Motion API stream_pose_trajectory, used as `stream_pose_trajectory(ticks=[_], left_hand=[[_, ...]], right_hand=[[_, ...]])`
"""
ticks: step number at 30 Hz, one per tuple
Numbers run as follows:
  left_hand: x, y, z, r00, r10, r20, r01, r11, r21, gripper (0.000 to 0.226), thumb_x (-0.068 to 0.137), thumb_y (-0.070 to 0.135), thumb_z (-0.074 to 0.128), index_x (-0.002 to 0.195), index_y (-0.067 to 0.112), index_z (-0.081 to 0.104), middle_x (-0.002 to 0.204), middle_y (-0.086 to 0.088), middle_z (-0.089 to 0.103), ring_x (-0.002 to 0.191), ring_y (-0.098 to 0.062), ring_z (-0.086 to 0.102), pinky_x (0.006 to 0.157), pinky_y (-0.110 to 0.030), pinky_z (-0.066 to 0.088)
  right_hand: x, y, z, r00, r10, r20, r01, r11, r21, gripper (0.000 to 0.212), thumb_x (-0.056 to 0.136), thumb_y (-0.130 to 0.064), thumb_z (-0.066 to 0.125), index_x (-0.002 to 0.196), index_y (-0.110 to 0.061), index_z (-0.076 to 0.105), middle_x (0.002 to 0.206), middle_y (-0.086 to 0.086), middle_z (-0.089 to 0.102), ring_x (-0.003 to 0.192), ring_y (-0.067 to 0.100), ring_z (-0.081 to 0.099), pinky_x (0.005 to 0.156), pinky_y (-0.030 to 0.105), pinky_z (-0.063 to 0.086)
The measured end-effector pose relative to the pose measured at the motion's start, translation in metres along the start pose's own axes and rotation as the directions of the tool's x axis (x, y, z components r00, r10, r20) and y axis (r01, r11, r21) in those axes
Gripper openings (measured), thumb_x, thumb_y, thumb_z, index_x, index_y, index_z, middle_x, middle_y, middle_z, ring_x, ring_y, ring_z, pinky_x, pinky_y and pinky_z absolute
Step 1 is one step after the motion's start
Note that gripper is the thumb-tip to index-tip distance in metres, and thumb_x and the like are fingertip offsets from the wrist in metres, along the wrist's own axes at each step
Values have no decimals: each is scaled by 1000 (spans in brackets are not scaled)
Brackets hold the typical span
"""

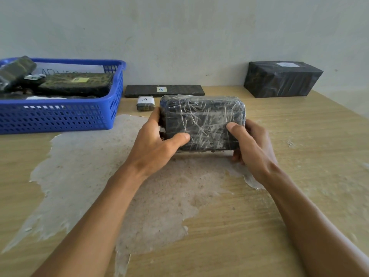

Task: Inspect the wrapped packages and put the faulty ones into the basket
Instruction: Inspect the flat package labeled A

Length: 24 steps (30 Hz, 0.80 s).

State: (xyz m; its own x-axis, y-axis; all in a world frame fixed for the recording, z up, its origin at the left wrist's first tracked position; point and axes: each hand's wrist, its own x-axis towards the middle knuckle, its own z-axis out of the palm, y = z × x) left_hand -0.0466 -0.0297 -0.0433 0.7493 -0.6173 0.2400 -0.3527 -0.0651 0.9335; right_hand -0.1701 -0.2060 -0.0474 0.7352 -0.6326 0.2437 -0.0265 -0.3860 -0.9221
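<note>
While both hands hold it up over the middle of the counter, the dark rounded package wrapped in wrinkled clear film stands on its long edge with its broad face turned toward the camera. The left hand grips the package's left end, its thumb pressed flat on the lower left of the front face and its fingers curled round behind the left edge. The right hand grips the right end, thumb lying across the lower right of the front face, the other fingers curled under and behind where they are mostly hidden. Whether the package's lower edge touches the counter cannot be told.

The light wood-grain counter has a large pale worn patch beneath the forearms. At its far left stands a blue perforated plastic basket with several dark wrapped packages lying in it, among them a flat one with a yellow label and a tilted one leaning over the back left rim. Behind the held package, near the wall, lies a long flat dark wrapped slab with a yellow label marked "B", and just in front of it a small dark wrapped block with a white label marked "A". At the far right, against the wall, sits a large box wrapped in dark film with a white label on top.
</note>
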Motion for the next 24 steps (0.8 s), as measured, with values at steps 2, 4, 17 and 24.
stream_pose_trajectory(ticks=[2, 4, 17, 24], left_hand=[[0, -1, -1, 1000, 2, 0, -2, 1000, 24, 49, 82, 21, 76, 125, 29, 55, 110, 10, 71, 101, -6, 69, 88, -28, 58], [1, -2, -2, 1000, 14, -14, -13, 999, 45, 48, 82, 17, 76, 124, 30, 55, 109, 10, 71, 100, -5, 69, 86, -27, 58], [0, -5, 0, 1000, 14, -9, -14, 998, 53, 50, 82, 24, 72, 129, 30, 53, 107, 11, 73, 99, -1, 68, 86, -21, 54], [1, -7, -4, 1000, 17, 6, -17, 996, 82, 61, 69, 24, 74, 126, 29, 52, 102, 9, 74, 92, -6, 70, 85, -32, 60]], right_hand=[[0, 1, -1, 1000, -2, -6, 2, 1000, 8, 21, 99, -33, 57, 84, -19, 61, 72, 3, 56, 56, 18, 54, 43, 23, 44], [-1, 1, -3, 1000, -5, 26, 5, 1000, 28, 15, 92, -35, 58, 86, -21, 62, 73, 1, 61, 55, 19, 57, 43, 23, 44], [1, 5, -6, 997, 19, 74, -22, 999, 39, 32, 94, -15, 64, 125, -9, 62, 77, -4, 70, 52, 13, 59, 44, 21, 45], [-2, 4, -7, 986, -43, 163, 43, 999, 2, 41, 85, -13, 73, 124, -16, 61, 84, -11, 72, 61, -6, 63, 52, 12, 48]])
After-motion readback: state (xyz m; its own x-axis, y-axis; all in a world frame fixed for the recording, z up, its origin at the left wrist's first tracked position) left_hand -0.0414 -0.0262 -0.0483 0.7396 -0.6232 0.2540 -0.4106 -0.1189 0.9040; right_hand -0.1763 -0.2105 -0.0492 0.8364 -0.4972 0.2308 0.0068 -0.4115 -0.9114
